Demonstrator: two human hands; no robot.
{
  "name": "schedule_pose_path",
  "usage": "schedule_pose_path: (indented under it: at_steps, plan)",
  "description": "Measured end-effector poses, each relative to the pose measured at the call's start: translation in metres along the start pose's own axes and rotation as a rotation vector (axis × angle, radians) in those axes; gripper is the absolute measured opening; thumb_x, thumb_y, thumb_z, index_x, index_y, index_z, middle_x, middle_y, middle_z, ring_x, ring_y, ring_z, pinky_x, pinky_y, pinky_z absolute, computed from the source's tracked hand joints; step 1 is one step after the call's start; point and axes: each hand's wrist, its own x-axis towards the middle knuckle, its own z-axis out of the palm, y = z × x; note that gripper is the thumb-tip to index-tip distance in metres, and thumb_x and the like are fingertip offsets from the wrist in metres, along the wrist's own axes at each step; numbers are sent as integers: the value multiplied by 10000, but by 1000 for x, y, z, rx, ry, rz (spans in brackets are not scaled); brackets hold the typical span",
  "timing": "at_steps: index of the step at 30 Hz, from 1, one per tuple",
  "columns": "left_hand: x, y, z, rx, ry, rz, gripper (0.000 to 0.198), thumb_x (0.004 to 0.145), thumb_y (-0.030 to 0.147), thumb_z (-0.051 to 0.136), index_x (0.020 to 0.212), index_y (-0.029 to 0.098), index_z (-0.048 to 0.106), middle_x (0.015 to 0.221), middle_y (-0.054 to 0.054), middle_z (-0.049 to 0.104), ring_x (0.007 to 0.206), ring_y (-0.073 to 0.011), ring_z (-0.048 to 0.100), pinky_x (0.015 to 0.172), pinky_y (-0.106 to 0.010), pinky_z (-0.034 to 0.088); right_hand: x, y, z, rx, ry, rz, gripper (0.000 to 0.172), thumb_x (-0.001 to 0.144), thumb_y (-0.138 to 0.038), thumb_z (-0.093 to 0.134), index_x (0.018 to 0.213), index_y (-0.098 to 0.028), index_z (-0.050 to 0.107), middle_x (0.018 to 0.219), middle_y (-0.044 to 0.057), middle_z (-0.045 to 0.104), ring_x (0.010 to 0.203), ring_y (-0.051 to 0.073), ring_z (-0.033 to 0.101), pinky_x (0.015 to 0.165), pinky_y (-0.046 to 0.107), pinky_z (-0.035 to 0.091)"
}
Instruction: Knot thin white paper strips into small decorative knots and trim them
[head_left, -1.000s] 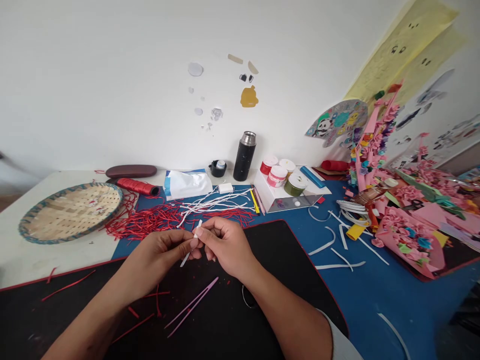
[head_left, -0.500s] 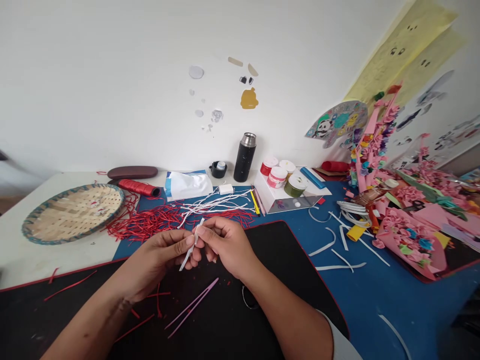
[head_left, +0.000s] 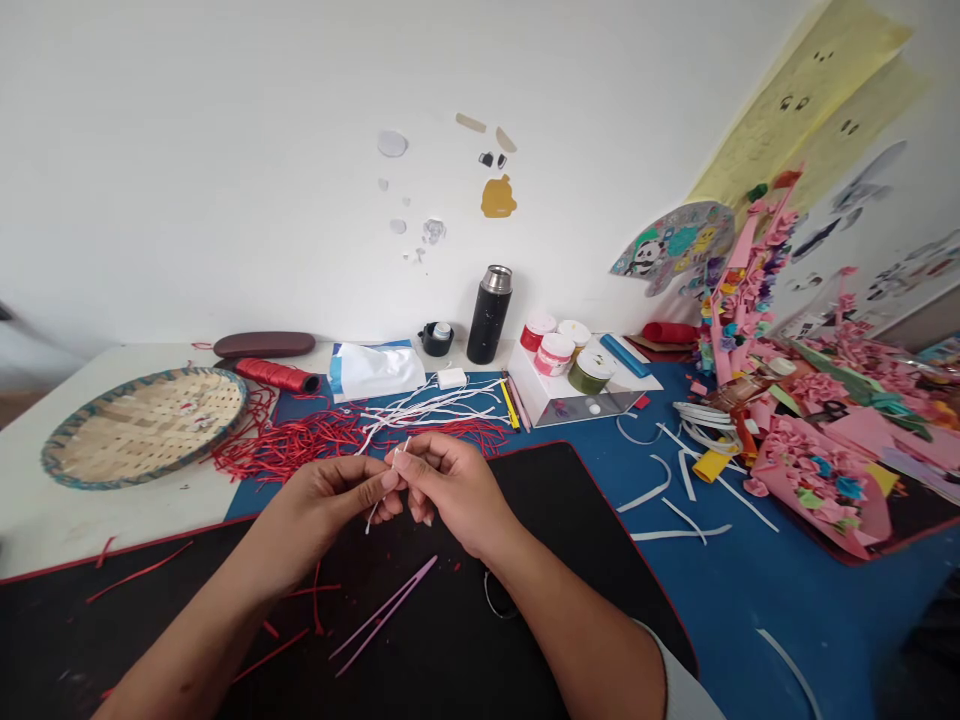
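Here's the whole spread: a long worktop [head_left: 757, 590], blue with a white end, and at the far right a big heap of pink paper flower craft [head_left: 817, 480] piled up against the wall. Over on the left sits a round woven bamboo tray [head_left: 142, 428], with a tangle of red paper shreds [head_left: 292, 448] spilling out beside it. Up at the back, a black thermos flask [head_left: 489, 315] stands by a white stand of paint jars [head_left: 555, 355].

Front and centre, a black desk mat [head_left: 480, 680] lies under both forearms. The left hand [head_left: 322, 505] and right hand [head_left: 450, 490] meet over the mat's far edge, fingers [head_left: 388, 480] pinched together at the tips on a thin white paper strip [head_left: 373, 517], its tail hanging down between the hands. A loose bunch of white paper strips [head_left: 427, 405] lies just beyond them. Directly below, a slim forked pink piece [head_left: 382, 615] rests on the mat among red scraps [head_left: 270, 655], near the hands but not touching them.
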Motion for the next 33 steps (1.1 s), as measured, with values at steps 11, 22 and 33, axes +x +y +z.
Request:
schedule_pose_path:
  at_steps: [11, 22, 33]
  plan:
    - [-3, -4, 3, -391, -19, -132, 378, 699, 544, 964, 753, 180, 878, 724, -90, 786, 657, -172, 664, 613, -233, 542, -3, -5, 1, 93, -41, -5, 385, 856, -541, 820, 899, -173, 714, 563, -72, 576, 419, 73, 462, 425, 219, 395]
    - [-5, -8, 5, -537, -98, -186, 350, 683, 454, 1004, 715, 146, 841, 645, -42, 729, 570, -106, 622, 576, -177, 535, -4, -7, 5, 187, -109, 17, 421, 800, -551, 886, 808, -185, 680, 555, -76, 563, 411, 70, 455, 413, 219, 388]
    - [-2, -4, 8, -480, -44, -144, 338, 705, 472, 985, 766, 170, 846, 687, -54, 738, 635, -159, 660, 603, -227, 568, -3, -5, 3, 136, -76, 35, 459, 830, -603, 830, 964, -184, 702, 581, -78, 574, 446, 87, 520, 419, 220, 387]
